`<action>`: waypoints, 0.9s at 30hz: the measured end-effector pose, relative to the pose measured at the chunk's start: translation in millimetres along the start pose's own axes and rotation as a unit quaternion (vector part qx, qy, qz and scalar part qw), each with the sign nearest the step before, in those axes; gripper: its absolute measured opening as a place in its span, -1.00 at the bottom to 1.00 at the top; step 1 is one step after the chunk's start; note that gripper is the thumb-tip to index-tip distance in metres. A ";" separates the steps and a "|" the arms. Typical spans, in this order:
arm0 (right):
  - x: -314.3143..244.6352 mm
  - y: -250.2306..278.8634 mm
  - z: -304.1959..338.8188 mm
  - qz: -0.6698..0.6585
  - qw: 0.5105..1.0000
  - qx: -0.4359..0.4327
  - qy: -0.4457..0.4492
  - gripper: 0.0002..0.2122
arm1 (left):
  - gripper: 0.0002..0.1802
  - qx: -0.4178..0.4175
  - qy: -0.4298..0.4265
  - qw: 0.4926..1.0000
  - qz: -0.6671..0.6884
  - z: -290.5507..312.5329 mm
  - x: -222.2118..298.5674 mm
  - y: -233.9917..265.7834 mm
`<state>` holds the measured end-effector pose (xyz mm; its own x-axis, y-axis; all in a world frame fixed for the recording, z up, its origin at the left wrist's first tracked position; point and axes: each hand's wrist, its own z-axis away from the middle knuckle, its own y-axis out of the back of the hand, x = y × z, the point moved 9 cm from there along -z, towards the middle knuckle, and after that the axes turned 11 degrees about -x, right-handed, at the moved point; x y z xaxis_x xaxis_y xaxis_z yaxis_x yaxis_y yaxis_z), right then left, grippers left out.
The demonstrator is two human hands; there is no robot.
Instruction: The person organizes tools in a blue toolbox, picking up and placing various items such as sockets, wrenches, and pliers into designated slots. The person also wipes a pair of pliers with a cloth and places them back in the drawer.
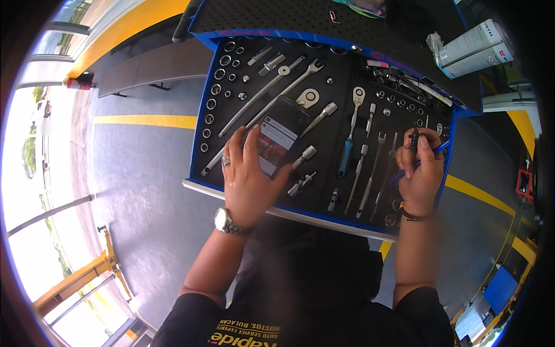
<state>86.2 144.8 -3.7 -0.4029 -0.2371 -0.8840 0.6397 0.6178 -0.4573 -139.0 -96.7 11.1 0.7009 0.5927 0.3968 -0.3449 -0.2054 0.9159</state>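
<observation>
My left hand lies palm down over the lower end of a smartphone. Its fingers are stretched and spread along the phone's left edge, with the thumb apart on the other side. The phone rests screen up and lit on the tools in an open drawer. At the drawer's right side, my right hand is closed, a small black piece pinched at the fingertips. A thin blue stick like a pen passes through this hand. Left of it lie a blue-handled ratchet and several extension bars.
The drawer's black foam holds sockets, a breaker bar and other ratchets. Above, the cabinet's black top carries a pink clip and metal cans. A bench stands at the far left.
</observation>
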 end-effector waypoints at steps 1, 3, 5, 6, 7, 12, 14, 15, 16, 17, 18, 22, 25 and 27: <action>2.9 -0.5 0.8 0.000 1.000 0.002 -0.004 -0.85 | -0.01 -0.006 -0.002 1.000 0.006 2.1 -2.1 -3.5; 9.0 1.0 2.0 -0.016 1.000 0.006 -0.018 -0.86 | 0.02 -0.019 -0.008 1.000 0.019 4.3 -2.8 -8.9; 13.8 3.0 -0.3 -0.005 1.000 0.007 -0.028 -0.86 | 0.03 -0.015 -0.003 1.000 0.004 6.1 -1.3 -10.6; 16.5 5.0 -0.9 0.002 0.999 0.010 -0.033 -0.86 | 0.04 -0.015 -0.001 1.000 -0.002 6.2 0.6 -11.1; 19.0 8.8 -0.3 0.004 0.999 0.024 -0.042 -0.87 | 0.05 -0.019 0.003 1.000 -0.017 6.0 3.0 -10.4; 18.3 12.3 -1.6 0.006 0.998 0.041 -0.055 -0.87 | 0.12 -0.086 0.055 0.995 -0.009 4.4 10.6 -12.1; 18.0 10.5 -1.5 0.002 0.998 0.039 -0.055 -0.87 | 0.13 -0.079 0.043 0.996 -0.006 6.1 16.1 -16.9; 18.4 10.5 -1.4 0.005 0.997 0.041 -0.059 -0.87 | 0.14 -0.073 0.035 0.997 -0.003 6.5 19.6 -18.8; 19.6 10.9 -0.9 0.007 0.997 0.042 -0.064 -0.87 | 0.16 -0.086 0.045 0.995 0.000 6.7 21.2 -21.3; 20.8 11.4 -0.4 0.010 0.997 0.043 -0.068 -0.87 | 0.19 -0.100 0.055 0.993 0.004 6.9 23.3 -23.0; 22.6 11.1 -1.0 0.009 0.997 0.039 -0.071 -0.87 | 0.21 -0.114 0.067 0.991 0.007 7.0 24.5 -24.9; 27.0 6.3 -2.5 0.000 0.996 0.026 -0.088 -0.86 | 0.26 -0.122 0.055 0.991 0.019 4.7 33.6 -27.2; 29.8 5.6 -0.6 0.018 0.995 0.015 -0.099 -0.84 | 0.27 -0.123 0.047 0.991 0.031 3.7 33.8 -28.8; 31.9 8.6 -1.8 0.047 0.994 -0.001 -0.102 -0.81 | 0.26 -0.112 0.029 0.993 0.033 2.8 33.5 -29.0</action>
<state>77.6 143.9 -35.7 -0.2011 -0.3251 -0.9241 0.6661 0.6463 -0.3723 -103.8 -73.1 -2.1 0.6368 0.6288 0.4462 -0.5241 -0.0715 0.8487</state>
